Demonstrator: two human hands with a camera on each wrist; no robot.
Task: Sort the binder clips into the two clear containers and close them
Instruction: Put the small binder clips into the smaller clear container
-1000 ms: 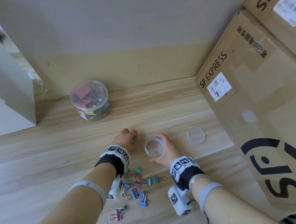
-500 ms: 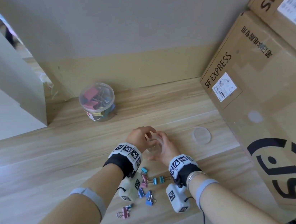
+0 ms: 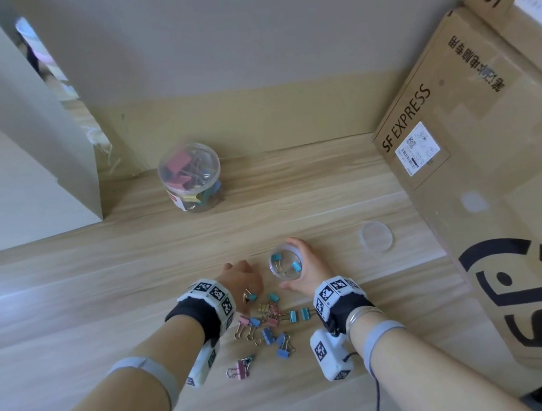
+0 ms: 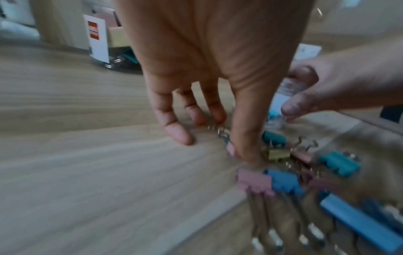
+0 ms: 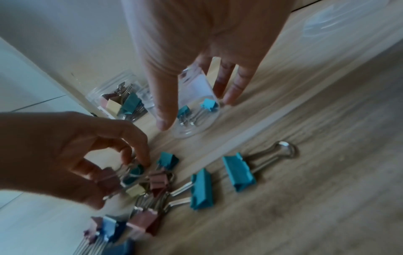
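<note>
While round clear plastic jar [image 3: 286,265] stands, ridged metal clips [image 3: 271,322]

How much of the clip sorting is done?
Done: the big jar at the back is lidded and full. In hand: the right hand steadies the small jar, with two teal clips inside, while the left hand pinches another. Left: the clip pile and the lid.

Bare wooden desk [image 3: 68,301] lies open from 8 to 10 o'clock of the loose binder clips [image 3: 264,320]. At 12 o'clock the small open container [image 3: 284,265], held by the right hand [image 3: 309,269], blocks passage. The closed large container [image 3: 190,178] stands well apart at 11 o'clock. Cardboard boxes [image 3: 500,175] wall off 1 to 4 o'clock; a clear lid [image 3: 375,236] lies before them.
</note>
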